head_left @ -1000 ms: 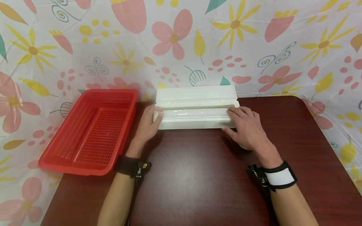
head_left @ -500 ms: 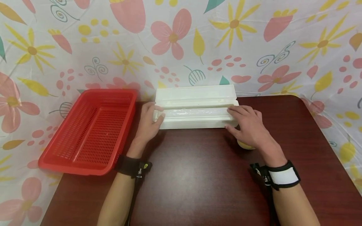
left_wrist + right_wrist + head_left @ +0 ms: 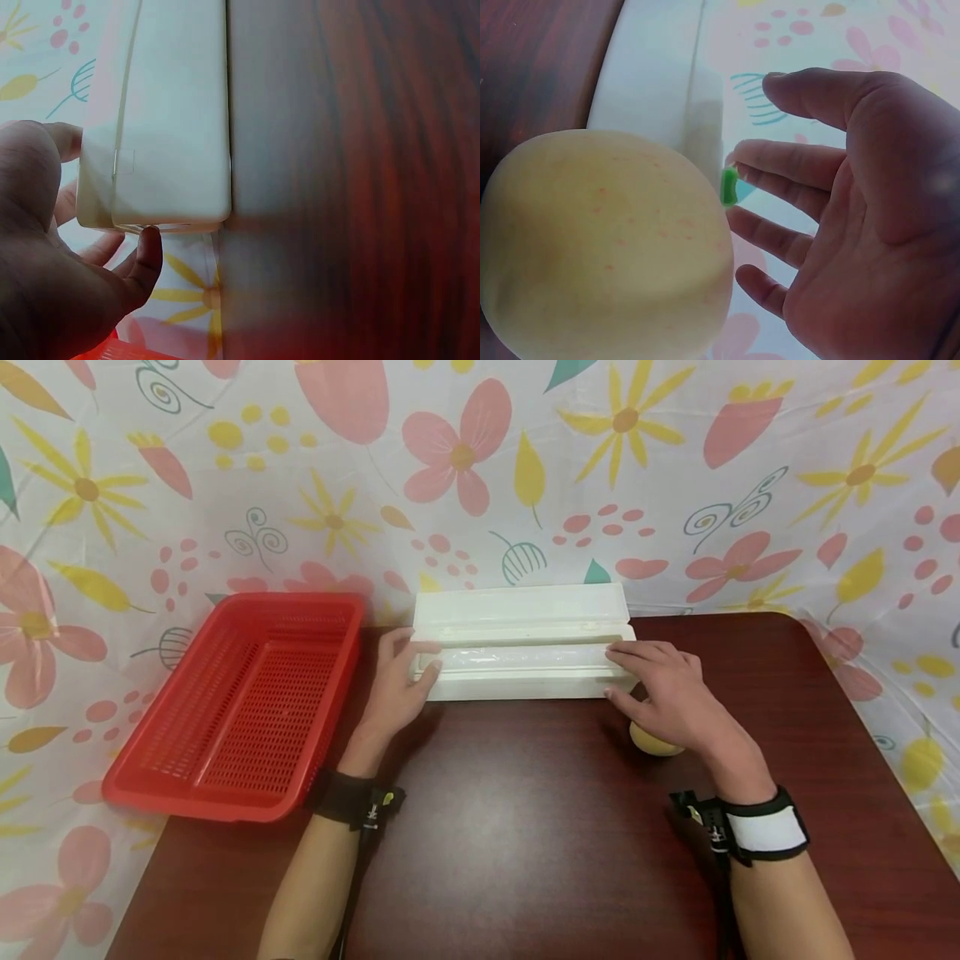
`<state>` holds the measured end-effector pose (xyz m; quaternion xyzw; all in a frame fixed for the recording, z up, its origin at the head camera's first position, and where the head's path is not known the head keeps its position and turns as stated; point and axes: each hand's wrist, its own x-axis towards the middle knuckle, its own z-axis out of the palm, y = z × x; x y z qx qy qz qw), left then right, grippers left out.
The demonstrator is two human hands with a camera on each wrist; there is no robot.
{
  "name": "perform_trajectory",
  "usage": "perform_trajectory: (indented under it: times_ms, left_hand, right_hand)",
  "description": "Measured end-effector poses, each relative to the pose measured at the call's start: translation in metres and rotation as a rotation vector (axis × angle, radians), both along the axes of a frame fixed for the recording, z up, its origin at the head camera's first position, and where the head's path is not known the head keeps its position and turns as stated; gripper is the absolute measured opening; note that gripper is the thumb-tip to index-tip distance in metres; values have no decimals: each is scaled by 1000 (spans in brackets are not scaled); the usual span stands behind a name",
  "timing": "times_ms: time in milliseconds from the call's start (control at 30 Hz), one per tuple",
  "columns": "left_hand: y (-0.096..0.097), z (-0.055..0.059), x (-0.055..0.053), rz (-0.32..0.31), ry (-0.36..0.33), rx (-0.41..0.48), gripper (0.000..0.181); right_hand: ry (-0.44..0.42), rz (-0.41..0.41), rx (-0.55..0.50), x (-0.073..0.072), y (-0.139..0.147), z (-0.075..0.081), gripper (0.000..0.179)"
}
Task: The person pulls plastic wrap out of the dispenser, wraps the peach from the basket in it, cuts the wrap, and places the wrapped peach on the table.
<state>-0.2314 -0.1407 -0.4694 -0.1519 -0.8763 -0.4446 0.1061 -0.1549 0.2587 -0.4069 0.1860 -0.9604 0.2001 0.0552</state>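
A long white cling film box (image 3: 525, 686) lies at the back of the table with its lid (image 3: 521, 603) raised. In it sits a roll of clear film (image 3: 517, 657). My left hand (image 3: 393, 689) rests at the box's left end, thumb and index finger reaching over the edge. My right hand (image 3: 671, 693) is at the right end, fingertips near the roll, and its fingers look relaxed in the right wrist view. A small green piece (image 3: 729, 186) shows by those fingertips. Partly beneath the right hand is a pale yellow round fruit (image 3: 607, 240) with red specks.
A red plastic basket (image 3: 341, 693) stands on the left, overhanging the table's left side. Behind the box hangs a flower-patterned cloth (image 3: 465, 543). Dark reddish-brown tabletop (image 3: 495, 827) spreads in front of the box.
My right hand has drawn slightly right and back, so more of the yellow fruit shows. My left hand has crept a little rightward over the box end. The box has hardly moved.
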Motion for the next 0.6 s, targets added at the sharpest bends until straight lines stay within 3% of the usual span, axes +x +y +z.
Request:
perform_trajectory:
  times_ms: [333,600]
  left_hand:
    - [5,2,1,27,-31,-17,24]
    - [10,3,1,72,1,-9,21]
  right_hand:
    - [-21,15,-45,0,2,2,54]
    - [-10,30,-56,1,3,5,53]
